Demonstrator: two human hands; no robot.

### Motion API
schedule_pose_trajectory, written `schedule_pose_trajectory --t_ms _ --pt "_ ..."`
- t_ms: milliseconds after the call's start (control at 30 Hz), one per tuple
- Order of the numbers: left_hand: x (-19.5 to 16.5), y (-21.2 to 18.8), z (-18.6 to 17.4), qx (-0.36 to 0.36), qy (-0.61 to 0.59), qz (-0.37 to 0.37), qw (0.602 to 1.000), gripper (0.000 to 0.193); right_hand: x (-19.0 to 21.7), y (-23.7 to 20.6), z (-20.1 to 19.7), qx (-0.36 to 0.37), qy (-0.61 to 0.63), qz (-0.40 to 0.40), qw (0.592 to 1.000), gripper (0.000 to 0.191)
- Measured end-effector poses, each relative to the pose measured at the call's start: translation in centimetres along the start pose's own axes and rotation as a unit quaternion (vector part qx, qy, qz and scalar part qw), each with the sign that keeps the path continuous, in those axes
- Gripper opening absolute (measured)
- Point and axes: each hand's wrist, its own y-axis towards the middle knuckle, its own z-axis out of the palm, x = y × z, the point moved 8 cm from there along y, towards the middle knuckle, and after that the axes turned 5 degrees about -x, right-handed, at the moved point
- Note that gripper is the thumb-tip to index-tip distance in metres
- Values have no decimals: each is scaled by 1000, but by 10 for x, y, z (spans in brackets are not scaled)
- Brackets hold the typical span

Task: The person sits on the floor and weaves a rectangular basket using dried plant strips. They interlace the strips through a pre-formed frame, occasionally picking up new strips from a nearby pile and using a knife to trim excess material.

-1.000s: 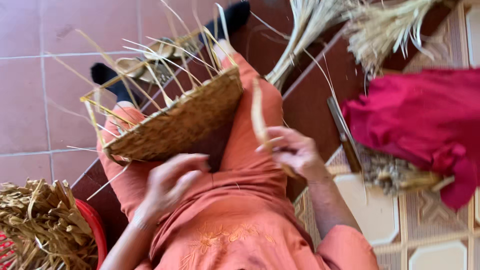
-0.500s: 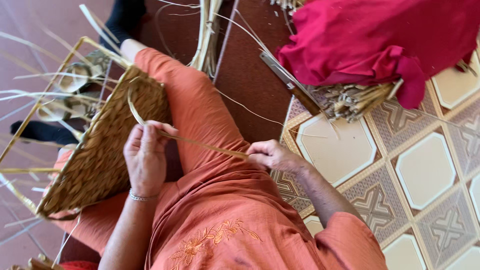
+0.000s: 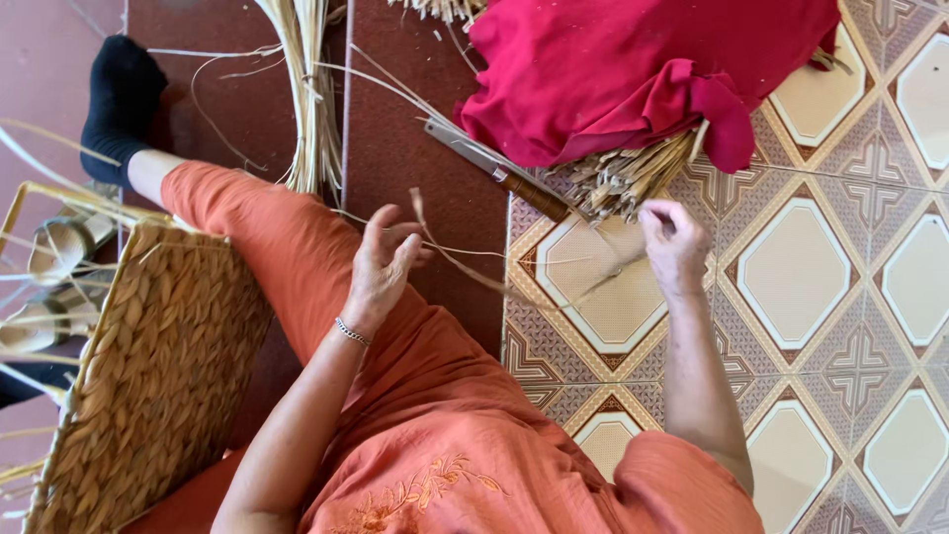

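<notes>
I sit on the floor in orange clothes with one leg stretched out. My left hand (image 3: 381, 262) is raised over my thigh and pinches one end of a thin dried straw strand (image 3: 494, 282). My right hand (image 3: 674, 245) is out over the patterned tiles, closed on the other end of that strand, which runs taut between both hands. A partly woven flat straw basket (image 3: 148, 376) with loose stakes sticking out leans against my leg at the left, touched by neither hand.
A red cloth (image 3: 643, 69) covers a bundle of straw at the top right. A knife with a brown handle (image 3: 504, 178) lies beside it. Another straw bundle (image 3: 311, 109) lies on the dark mat. My black-socked foot (image 3: 119, 104) is at the upper left.
My right hand has swung out from my lap over the tiles, drawing the strand long. My left hand left the basket edge and rose. The view shifted, the basket now lower left.
</notes>
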Motion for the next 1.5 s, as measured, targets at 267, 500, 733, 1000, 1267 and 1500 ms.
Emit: schedule_pose_trajectory --t_ms 267,500,733,1000,1267,1500 --pt "-4 -9 -10 33 75 1 997 47 61 32 15 -110 -221 -232 941 26" --pt "6 -14 -16 47 41 1 998 39 24 14 10 -100 -119 -157 975 16" --pt "8 -17 -17 55 62 -4 997 34 48 22 14 -96 -195 -247 944 8" --pt "9 -18 -18 52 64 -12 997 30 18 45 21 -82 53 49 994 31" --pt "11 -18 -25 53 -29 -49 997 29 42 40 31 -47 -227 -138 963 43" --pt "17 -25 -46 11 -92 -82 992 27 53 38 36 -69 -265 -222 936 36"
